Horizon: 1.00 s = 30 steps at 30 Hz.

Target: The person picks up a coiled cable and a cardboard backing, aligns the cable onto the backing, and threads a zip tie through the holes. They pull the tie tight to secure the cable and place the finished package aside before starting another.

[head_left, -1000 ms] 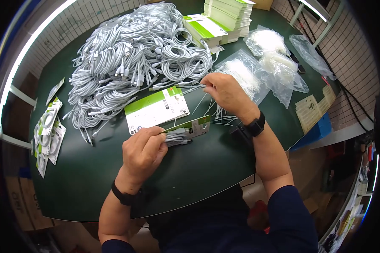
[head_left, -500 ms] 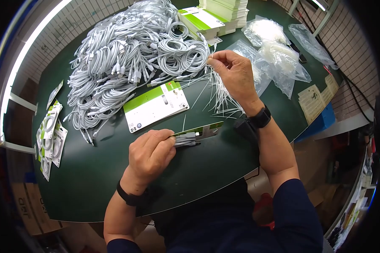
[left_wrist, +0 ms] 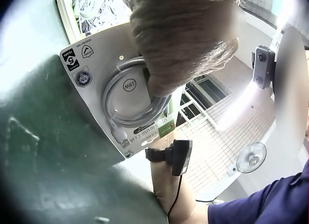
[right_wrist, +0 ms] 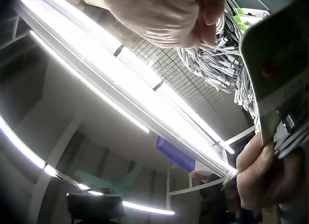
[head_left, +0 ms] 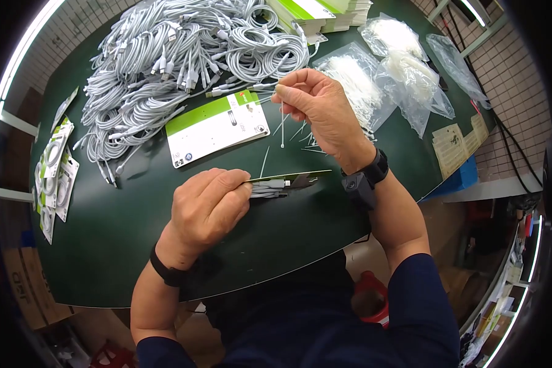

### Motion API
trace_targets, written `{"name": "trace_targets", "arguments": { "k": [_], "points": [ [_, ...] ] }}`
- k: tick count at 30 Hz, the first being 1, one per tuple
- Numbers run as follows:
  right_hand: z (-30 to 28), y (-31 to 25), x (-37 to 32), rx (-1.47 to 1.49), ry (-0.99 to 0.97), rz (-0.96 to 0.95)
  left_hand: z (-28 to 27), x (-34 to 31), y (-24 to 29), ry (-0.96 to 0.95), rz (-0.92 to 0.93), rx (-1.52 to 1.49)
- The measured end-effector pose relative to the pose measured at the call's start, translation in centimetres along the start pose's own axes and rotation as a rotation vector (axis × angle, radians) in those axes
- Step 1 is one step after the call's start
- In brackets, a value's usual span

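Note:
My left hand (head_left: 208, 207) grips one end of a printed card (left_wrist: 104, 49), held nearly edge-on in the head view. A coiled grey USB cable (left_wrist: 107, 96) lies against the card's face, and its plugs show beyond my fingers in the head view. A thin white cable tie (head_left: 264, 162) sticks up behind the card's upper edge. My right hand (head_left: 322, 110), raised above the table, pinches another white cable tie (head_left: 282, 130) between thumb and forefinger; it hangs straight down. More printed cards (head_left: 211, 138) lie flat just beyond the left hand.
A large heap of coiled grey cables (head_left: 147, 67) covers the back left. Cards with cables on them (head_left: 54, 175) lie at the left edge. Stacked cards (head_left: 300, 13) stand behind. Loose white ties (head_left: 352, 80) and plastic bags (head_left: 411, 80) lie at the right.
My right hand has drawn away from the loose ties and moved left, with a tie now hanging from its fingers. The card in my left hand has tilted to nearly edge-on.

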State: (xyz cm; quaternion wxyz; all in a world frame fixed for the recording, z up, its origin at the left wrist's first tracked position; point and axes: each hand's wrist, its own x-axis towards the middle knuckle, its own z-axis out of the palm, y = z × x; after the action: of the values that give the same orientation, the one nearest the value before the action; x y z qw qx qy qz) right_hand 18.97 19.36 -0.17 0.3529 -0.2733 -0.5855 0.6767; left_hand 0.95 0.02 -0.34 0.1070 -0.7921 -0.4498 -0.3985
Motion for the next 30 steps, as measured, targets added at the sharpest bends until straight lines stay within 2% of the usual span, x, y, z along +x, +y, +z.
{"name": "trace_targets", "arguments": {
  "k": [4,7,12,16,19,23,30],
  "points": [
    [0.1,-0.2,-0.1,-0.037,-0.040,0.032,0.0,0.1,0.0,0.008,0.009,-0.005],
    [0.3,-0.2,0.0,0.045,-0.070,0.165,-0.2,0.1,-0.1,0.000,-0.003,0.004],
    [1.3,-1.0,-0.7,0.041,-0.136,0.109,-0.4,0.3,-0.4,0.015,0.005,0.024],
    [1.1,-1.8,-1.2,-0.100,-0.242,0.187,-0.4,0.0,-0.1,0.009,-0.005,0.014],
    [1.1,-1.2,-1.1,-0.128,-0.354,0.094,-0.2,0.2,-0.2,0.018,0.012,0.001],
    [1.9,-2.1,-1.6,-0.110,-0.385,0.159,0.1,0.0,-0.4,0.019,0.012,0.003],
    [2.0,-0.3,-0.7,-0.087,-0.398,0.278,0.2,0.3,-0.5,0.007,0.013,0.015]
  ]
}}
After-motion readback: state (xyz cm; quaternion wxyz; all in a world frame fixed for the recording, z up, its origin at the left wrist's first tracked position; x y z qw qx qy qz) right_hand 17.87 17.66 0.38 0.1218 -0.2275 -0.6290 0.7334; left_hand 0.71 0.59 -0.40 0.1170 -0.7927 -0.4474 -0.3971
